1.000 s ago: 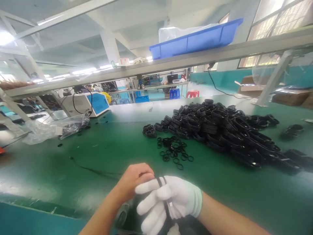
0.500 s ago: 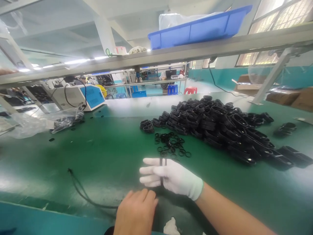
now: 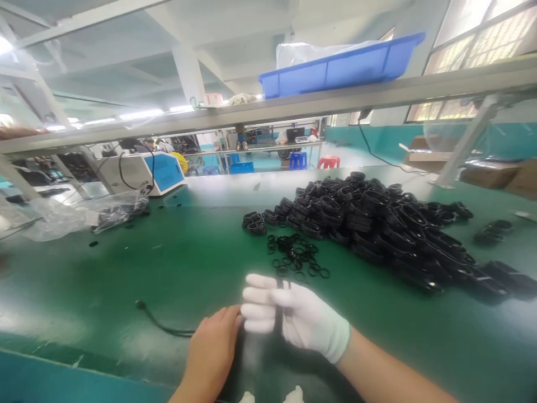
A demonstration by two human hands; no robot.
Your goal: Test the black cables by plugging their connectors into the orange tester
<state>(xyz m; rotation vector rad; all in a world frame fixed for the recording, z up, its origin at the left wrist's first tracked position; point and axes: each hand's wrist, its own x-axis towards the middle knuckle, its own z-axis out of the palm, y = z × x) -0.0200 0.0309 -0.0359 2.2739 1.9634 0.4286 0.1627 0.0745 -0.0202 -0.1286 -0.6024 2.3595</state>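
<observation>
My left hand (image 3: 213,344), bare, is closed around a thin black cable (image 3: 168,329). Its free end with a small dark tip (image 3: 140,304) sticks out to the left over the green table. My right hand (image 3: 297,316) wears a white glove, palm toward me, fingers stretched out to the left and thumb laid across them. Black bands (image 3: 279,319) loop round the gloved fingers. The left fingertips meet the right fingertips, where the cable is hidden. Just beyond lies a scatter of small black rings (image 3: 296,254).
A large heap of coiled, bundled black cables (image 3: 369,224) covers the right of the green table (image 3: 180,257). Back left stand a white-and-blue machine (image 3: 146,170) and a plastic bag (image 3: 79,218). Overhead, a shelf bar (image 3: 226,115) carries a blue bin (image 3: 335,70).
My left hand has moved up and slightly left to the right fingertips, and the cable's free end has shifted right. The gloved right hand stays in nearly the same place.
</observation>
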